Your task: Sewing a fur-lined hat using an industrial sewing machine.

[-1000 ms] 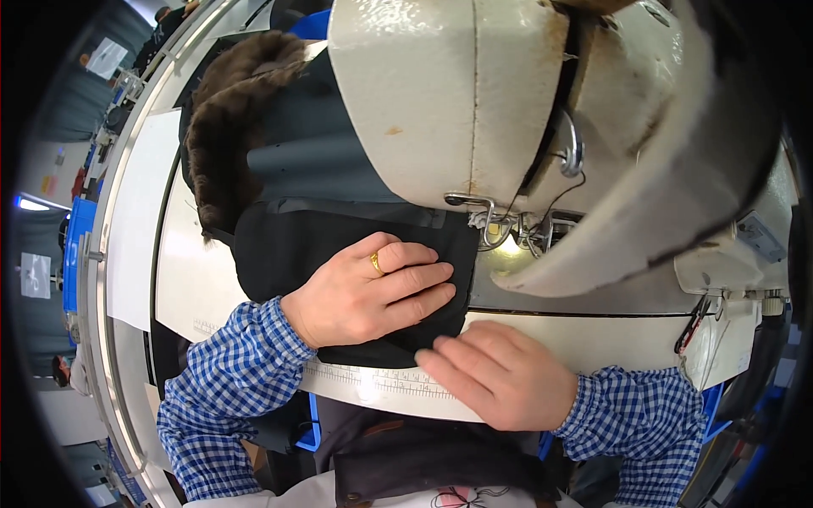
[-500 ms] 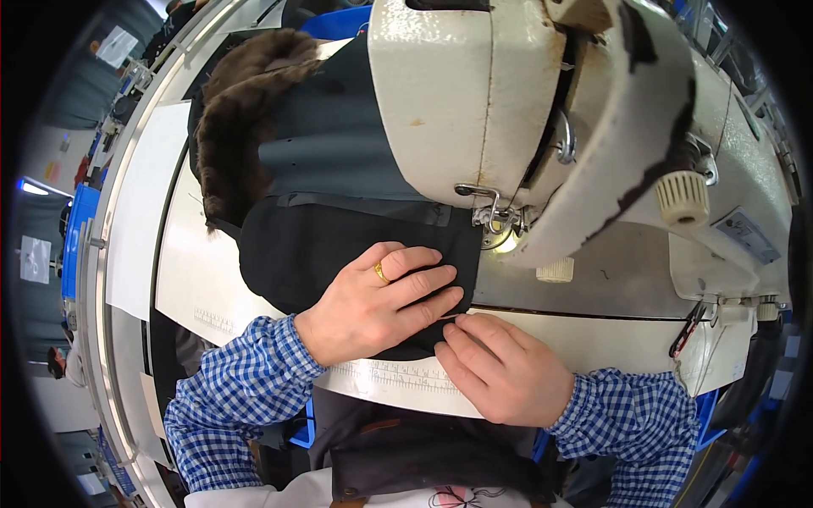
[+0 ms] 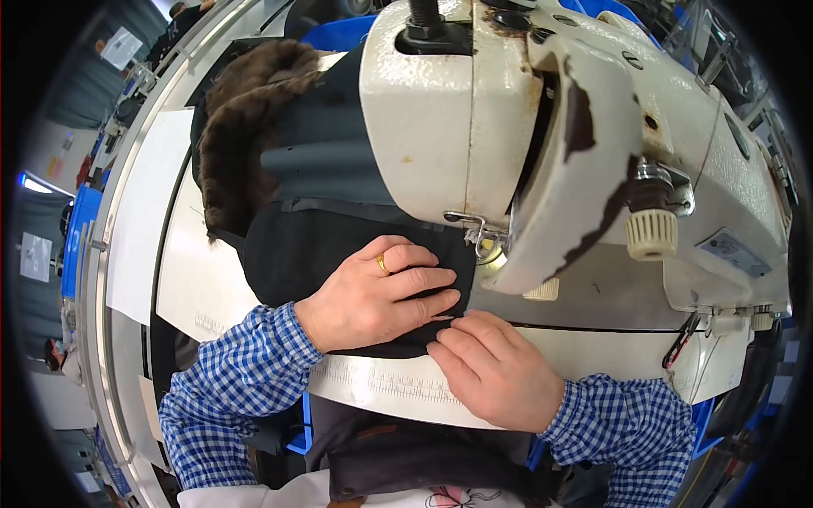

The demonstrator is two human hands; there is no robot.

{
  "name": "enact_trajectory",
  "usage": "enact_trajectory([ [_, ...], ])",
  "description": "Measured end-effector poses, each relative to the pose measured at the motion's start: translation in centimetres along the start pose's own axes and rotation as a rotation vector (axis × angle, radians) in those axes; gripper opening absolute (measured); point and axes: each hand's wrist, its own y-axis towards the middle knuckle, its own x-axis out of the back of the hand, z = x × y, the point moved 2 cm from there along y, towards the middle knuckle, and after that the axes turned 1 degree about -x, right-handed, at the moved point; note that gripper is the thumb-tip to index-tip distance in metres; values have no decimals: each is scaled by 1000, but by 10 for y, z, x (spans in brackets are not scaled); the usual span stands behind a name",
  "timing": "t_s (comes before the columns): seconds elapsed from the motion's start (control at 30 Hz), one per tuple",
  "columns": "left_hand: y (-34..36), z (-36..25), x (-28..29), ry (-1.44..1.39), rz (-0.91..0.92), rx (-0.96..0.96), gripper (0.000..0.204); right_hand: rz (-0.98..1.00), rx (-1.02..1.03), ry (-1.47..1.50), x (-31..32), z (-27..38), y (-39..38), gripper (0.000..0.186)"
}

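Observation:
A black fabric piece with a rounded left end lies flat under the sewing machine's presser foot, its right edge beside the foot. My left hand, with a gold ring, rests palm down on the fabric, fingers stretched towards its right edge. Close by, my right hand has its fingertips pinched on the fabric's near right edge, almost touching the left fingers. A small pale strip shows between the two hands. Brown fur trim and dark grey-green cloth lie behind the black piece.
The white table has a printed ruler scale along its near edge. Red-and-black thread snips lie at the right. The machine's head overhangs the work just beyond my hands. A metal rail runs along the left, and blue bins stand behind.
The view has shifted, so the machine's head appears lower and farther left. Both hands stay on the black fabric in nearly the same pose.

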Motion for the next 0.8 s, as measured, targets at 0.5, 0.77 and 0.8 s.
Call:
enact_trajectory([
  [0.5,7,33,-6,-158,-1,56,33,18,-208,277,-5,-15,15,27],
  [0.77,10,32,-6,-129,0,139,34,-12,-211,306,-7,-24,20,19],
  [0.8,11,32,-4,-66,21,93,34,-9,-189,292,-6,-25,21,19],
])
